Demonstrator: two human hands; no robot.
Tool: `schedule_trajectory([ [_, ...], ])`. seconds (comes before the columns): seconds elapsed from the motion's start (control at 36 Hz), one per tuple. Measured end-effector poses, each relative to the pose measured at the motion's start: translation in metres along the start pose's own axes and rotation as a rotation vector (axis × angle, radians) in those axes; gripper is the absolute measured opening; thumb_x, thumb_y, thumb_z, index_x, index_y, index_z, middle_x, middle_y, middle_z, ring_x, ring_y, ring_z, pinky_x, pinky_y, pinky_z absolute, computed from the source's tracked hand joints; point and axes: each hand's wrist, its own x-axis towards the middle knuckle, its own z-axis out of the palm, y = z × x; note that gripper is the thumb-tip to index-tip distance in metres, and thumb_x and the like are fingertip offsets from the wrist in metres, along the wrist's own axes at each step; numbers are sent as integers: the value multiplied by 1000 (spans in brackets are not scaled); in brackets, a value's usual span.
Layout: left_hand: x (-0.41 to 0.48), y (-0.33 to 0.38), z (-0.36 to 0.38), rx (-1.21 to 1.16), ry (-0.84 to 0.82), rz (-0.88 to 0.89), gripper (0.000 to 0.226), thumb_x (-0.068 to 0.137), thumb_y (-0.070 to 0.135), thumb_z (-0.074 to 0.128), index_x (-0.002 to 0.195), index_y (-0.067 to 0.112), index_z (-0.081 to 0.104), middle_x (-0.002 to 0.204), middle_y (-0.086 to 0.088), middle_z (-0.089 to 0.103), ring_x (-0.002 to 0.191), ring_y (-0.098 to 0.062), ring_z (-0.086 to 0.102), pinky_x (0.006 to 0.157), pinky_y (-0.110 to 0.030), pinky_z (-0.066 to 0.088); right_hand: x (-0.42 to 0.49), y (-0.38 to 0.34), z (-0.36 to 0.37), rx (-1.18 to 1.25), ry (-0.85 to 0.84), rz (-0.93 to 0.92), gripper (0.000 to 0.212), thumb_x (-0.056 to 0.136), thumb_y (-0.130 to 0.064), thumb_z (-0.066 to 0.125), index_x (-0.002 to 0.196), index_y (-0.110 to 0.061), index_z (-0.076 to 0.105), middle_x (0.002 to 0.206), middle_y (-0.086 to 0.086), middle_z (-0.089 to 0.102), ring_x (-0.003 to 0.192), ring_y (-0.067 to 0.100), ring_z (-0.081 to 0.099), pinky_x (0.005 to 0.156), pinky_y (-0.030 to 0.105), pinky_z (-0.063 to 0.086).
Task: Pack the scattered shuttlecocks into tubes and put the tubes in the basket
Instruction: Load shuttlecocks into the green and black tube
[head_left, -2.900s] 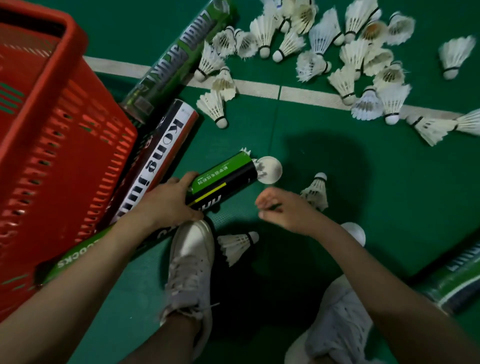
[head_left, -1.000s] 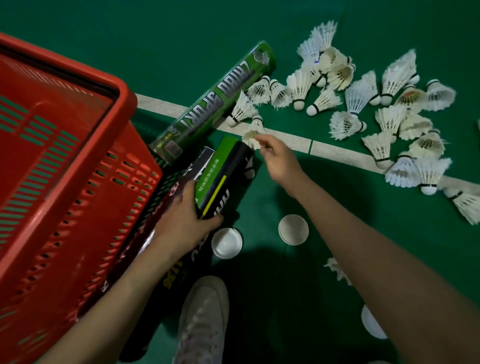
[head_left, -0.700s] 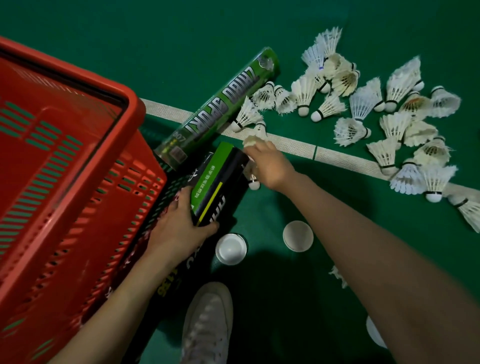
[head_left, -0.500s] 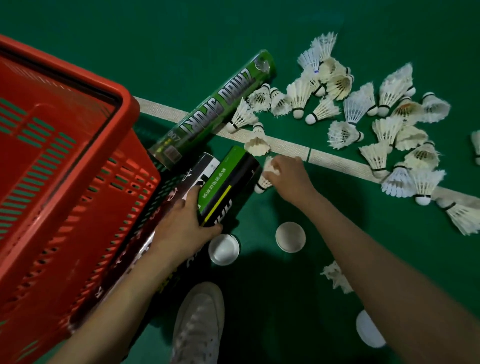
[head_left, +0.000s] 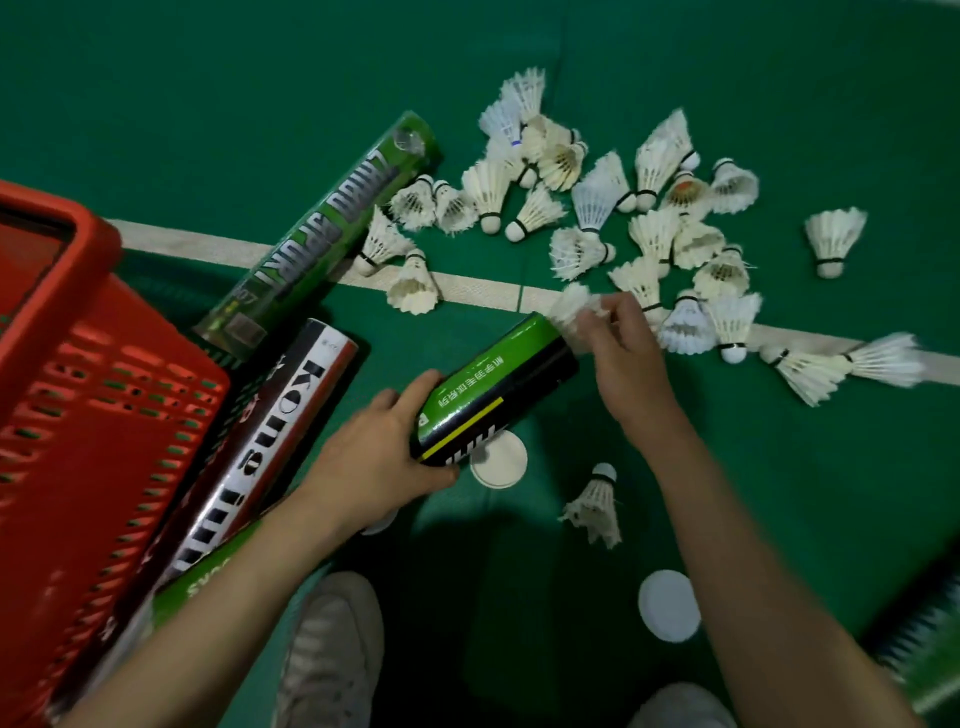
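Left hand (head_left: 384, 457) is gripping the green tube (head_left: 493, 395) around its lower half, tilting it off the floor. Right hand (head_left: 618, 353) is pinching a shuttlecock (head_left: 571, 306) at the tube's mouth, probably by the feathers, it's blurry. Feathers are light and crush easily, so I'd be holding nearer the cork.

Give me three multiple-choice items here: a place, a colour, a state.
1. Where is the basket? A. left of the held tube B. right of it C. beyond the shuttlecock pile
2. The held tube's colours? A. red and white B. green and black C. blue
3. The right hand is A. flat on the floor B. holding a cap C. pinching a shuttlecock at the tube's mouth
A: its red wall fills the left edge. B: both colours show beside the left hand. C: feathers sit in its grip.
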Motion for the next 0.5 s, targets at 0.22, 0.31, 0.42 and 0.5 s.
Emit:
schedule_trajectory([
  [0.22,13,35,8,-10,-3,99,93,72,46,75,146,36,20,117,-4,50,105,-26,54,89,-36,47,-18,-1,-22,127,-78,58,62,89,-61,17,138,-37,46,137,-14,44,124,-3,37,105,20,22],
  [0.31,25,47,15,-12,-7,104,94,71,46,76,147,35,20,119,-5,51,103,-27,54,89,-38,48,-19,3,-26,119,-78,68,68,80,-68,17,134,-41,48,137,-10,46,126,4,39,104,23,23],
  [0.42,42,57,25,1,1,85,93,70,48,75,145,38,21,117,-4,52,101,-26,55,86,-38,49,-3,15,-40,236,-102,135,56,94,-61,12,127,-41,53,136,-3,51,127,12,43,112,34,26],
  [0.5,53,66,32,30,-16,83,91,72,51,73,145,38,19,109,-2,50,94,-25,55,78,-34,48,18,30,-55,195,24,187,49,98,-55,25,137,-33,45,144,2,43,130,18,40,110,42,30],
])
